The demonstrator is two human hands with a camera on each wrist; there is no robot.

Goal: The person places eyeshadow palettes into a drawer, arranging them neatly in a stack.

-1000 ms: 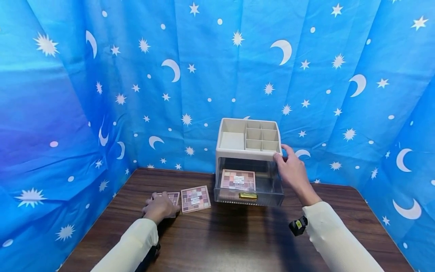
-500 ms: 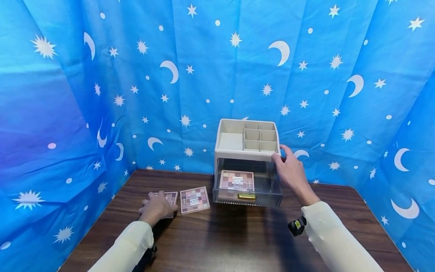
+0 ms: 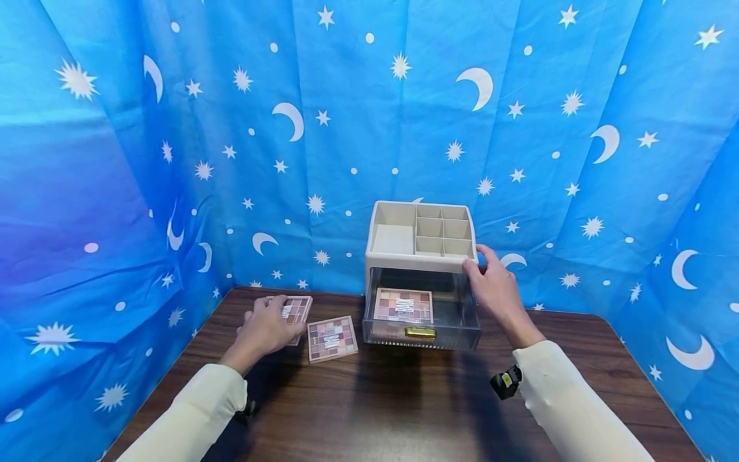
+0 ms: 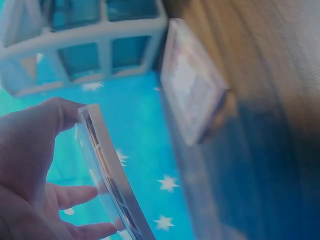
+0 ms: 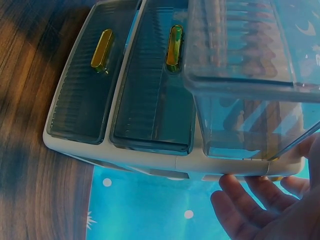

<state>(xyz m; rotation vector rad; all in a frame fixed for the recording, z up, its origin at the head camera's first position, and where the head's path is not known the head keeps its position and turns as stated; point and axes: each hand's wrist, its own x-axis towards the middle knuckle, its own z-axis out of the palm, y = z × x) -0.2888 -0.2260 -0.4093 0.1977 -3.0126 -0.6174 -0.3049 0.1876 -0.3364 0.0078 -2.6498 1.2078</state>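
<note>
Bright even light, soft shadows, wrist views blurred, wide-angle edge distortion

Organiser at the table's back, palettes to its left

One palette (image 3: 403, 305) lies in the open drawer (image 3: 456, 321) of the organiser (image 3: 421, 247); another palette (image 3: 331, 338) lies on the table (image 3: 404, 410) just left of it.
</note>
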